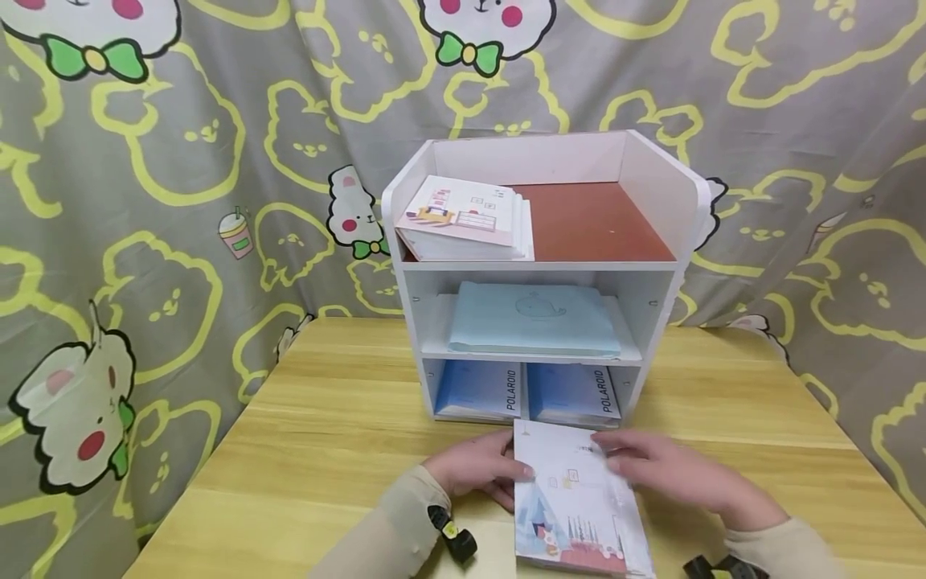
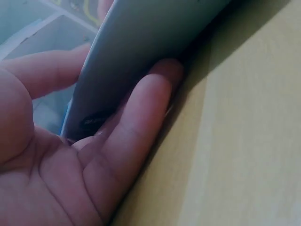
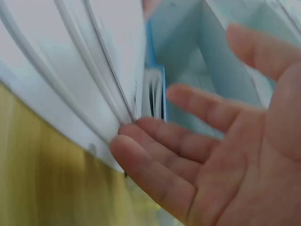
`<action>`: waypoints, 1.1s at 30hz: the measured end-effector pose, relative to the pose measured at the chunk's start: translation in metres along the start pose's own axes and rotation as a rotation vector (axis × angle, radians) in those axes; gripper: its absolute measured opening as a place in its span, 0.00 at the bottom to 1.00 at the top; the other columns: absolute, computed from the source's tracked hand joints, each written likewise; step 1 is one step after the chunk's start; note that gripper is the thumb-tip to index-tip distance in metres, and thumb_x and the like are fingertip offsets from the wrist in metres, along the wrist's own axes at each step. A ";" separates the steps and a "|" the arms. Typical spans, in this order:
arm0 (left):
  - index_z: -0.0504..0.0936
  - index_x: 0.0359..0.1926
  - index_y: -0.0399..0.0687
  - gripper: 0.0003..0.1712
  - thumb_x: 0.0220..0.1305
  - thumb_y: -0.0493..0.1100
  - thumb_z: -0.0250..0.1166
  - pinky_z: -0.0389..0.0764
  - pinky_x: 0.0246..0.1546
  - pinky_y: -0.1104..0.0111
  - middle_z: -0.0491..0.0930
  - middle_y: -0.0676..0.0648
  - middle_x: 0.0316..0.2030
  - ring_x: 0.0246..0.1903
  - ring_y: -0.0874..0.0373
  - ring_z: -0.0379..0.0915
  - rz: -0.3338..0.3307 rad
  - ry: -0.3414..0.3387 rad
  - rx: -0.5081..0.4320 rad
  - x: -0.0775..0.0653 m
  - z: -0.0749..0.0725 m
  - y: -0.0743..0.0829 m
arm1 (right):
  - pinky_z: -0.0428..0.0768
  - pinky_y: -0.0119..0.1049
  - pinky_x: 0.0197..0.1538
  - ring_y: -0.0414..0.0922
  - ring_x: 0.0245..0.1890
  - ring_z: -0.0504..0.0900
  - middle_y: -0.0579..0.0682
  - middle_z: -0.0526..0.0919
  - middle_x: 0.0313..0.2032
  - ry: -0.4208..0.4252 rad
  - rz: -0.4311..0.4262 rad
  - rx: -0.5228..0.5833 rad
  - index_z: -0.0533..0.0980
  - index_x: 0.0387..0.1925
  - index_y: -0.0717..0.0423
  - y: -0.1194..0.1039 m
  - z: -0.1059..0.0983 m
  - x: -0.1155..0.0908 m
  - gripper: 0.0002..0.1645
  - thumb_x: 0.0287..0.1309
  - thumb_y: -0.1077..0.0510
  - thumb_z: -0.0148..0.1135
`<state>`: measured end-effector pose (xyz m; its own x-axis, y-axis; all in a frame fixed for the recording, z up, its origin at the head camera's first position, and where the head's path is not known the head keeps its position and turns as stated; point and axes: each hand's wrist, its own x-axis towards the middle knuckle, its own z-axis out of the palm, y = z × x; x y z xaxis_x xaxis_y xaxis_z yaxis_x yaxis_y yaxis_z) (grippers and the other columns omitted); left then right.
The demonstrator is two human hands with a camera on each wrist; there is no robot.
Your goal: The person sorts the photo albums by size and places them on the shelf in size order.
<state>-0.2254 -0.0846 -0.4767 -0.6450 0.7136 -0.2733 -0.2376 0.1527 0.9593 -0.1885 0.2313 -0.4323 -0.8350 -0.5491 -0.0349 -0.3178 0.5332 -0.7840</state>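
A stack of thin notebooks point(image 1: 571, 503) with an illustrated white cover is held just in front of the shelf. My left hand point(image 1: 477, 466) grips its left edge, thumb on the cover and fingers underneath. In the left wrist view, those fingers point(image 2: 141, 108) lie between the grey underside of the stack point(image 2: 141, 37) and the tabletop. At the stack's right side is my right hand point(image 1: 661, 466), fingers extended. The right wrist view has its fingertips point(image 3: 124, 146) against the layered notebook edges point(image 3: 70, 70), the thumb held apart.
Behind stands a white three-tier shelf point(image 1: 661, 314) on a wooden table point(image 1: 325, 386). More notebooks point(image 1: 463, 211) lie on its top tier, a light blue folder-like item point(image 1: 535, 318) in the middle. Two blue POLAROID items point(image 1: 477, 388) fill the bottom compartments. A patterned curtain point(image 1: 239, 161) surrounds the table.
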 end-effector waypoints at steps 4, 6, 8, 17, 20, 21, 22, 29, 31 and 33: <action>0.70 0.62 0.41 0.25 0.66 0.34 0.66 0.87 0.32 0.57 0.84 0.38 0.37 0.27 0.49 0.83 -0.010 0.025 0.018 0.003 0.003 -0.001 | 0.84 0.46 0.52 0.64 0.60 0.76 0.75 0.66 0.67 0.031 0.146 0.371 0.59 0.71 0.75 0.026 -0.014 -0.005 0.36 0.78 0.50 0.49; 0.72 0.59 0.39 0.22 0.66 0.34 0.65 0.87 0.32 0.57 0.83 0.38 0.36 0.26 0.50 0.82 -0.015 0.027 0.027 0.004 0.004 -0.002 | 0.81 0.51 0.56 0.62 0.63 0.74 0.77 0.62 0.68 0.010 0.178 0.549 0.51 0.72 0.79 0.037 -0.019 -0.007 0.39 0.80 0.50 0.44; 0.73 0.57 0.38 0.19 0.66 0.34 0.65 0.87 0.32 0.57 0.82 0.38 0.36 0.26 0.50 0.82 -0.019 0.019 0.028 0.004 0.005 -0.003 | 0.78 0.54 0.60 0.58 0.63 0.75 0.75 0.62 0.69 -0.027 0.185 0.693 0.46 0.74 0.79 0.046 -0.022 -0.010 0.40 0.81 0.49 0.41; 0.70 0.66 0.42 0.25 0.70 0.36 0.61 0.86 0.42 0.52 0.84 0.38 0.50 0.44 0.45 0.84 0.049 -0.146 -0.092 0.002 0.008 -0.001 | 0.72 0.56 0.64 0.55 0.65 0.74 0.65 0.69 0.68 -0.184 0.046 0.979 0.48 0.75 0.75 0.060 -0.018 -0.008 0.32 0.83 0.55 0.31; 0.72 0.67 0.43 0.24 0.71 0.36 0.60 0.86 0.42 0.53 0.84 0.40 0.51 0.44 0.47 0.84 0.059 -0.161 -0.089 0.002 0.009 -0.002 | 0.73 0.56 0.63 0.56 0.63 0.75 0.63 0.70 0.68 -0.180 0.061 0.953 0.53 0.74 0.73 0.057 -0.013 -0.006 0.32 0.83 0.54 0.33; 0.73 0.66 0.43 0.24 0.71 0.36 0.60 0.86 0.42 0.53 0.84 0.40 0.50 0.44 0.48 0.85 0.060 -0.154 -0.084 0.002 0.009 -0.002 | 0.75 0.56 0.63 0.56 0.62 0.76 0.63 0.70 0.68 -0.167 0.075 0.927 0.53 0.74 0.72 0.056 -0.011 -0.005 0.32 0.83 0.53 0.34; 0.74 0.66 0.42 0.24 0.70 0.36 0.60 0.86 0.42 0.53 0.84 0.40 0.50 0.44 0.49 0.85 0.061 -0.149 -0.085 0.002 0.009 -0.003 | 0.76 0.55 0.61 0.55 0.61 0.77 0.63 0.70 0.68 -0.150 0.094 0.896 0.54 0.74 0.72 0.055 -0.010 -0.005 0.32 0.82 0.52 0.35; 0.73 0.65 0.39 0.27 0.65 0.34 0.61 0.85 0.44 0.53 0.84 0.38 0.51 0.44 0.49 0.84 0.109 -0.106 -0.118 0.001 0.005 0.001 | 0.81 0.53 0.54 0.53 0.57 0.78 0.65 0.69 0.67 -0.040 0.196 0.715 0.46 0.75 0.74 0.050 -0.007 -0.004 0.40 0.80 0.49 0.44; 0.73 0.65 0.38 0.27 0.64 0.33 0.61 0.85 0.45 0.54 0.84 0.38 0.50 0.44 0.50 0.84 0.135 -0.093 -0.122 0.000 0.002 0.003 | 0.81 0.56 0.53 0.57 0.56 0.80 0.65 0.73 0.65 -0.079 0.173 0.738 0.48 0.75 0.73 0.050 -0.006 -0.003 0.38 0.81 0.50 0.41; 0.72 0.65 0.38 0.28 0.64 0.34 0.61 0.85 0.45 0.56 0.84 0.38 0.51 0.44 0.51 0.84 0.152 -0.075 -0.148 0.000 -0.001 0.004 | 0.81 0.59 0.52 0.62 0.54 0.81 0.68 0.76 0.61 -0.167 0.116 0.797 0.53 0.74 0.71 0.048 -0.003 -0.002 0.32 0.82 0.52 0.36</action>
<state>-0.2274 -0.0847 -0.4731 -0.6272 0.7704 -0.1146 -0.2493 -0.0592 0.9666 -0.2033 0.2604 -0.4683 -0.7453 -0.6403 -0.1856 0.2336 0.0099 -0.9723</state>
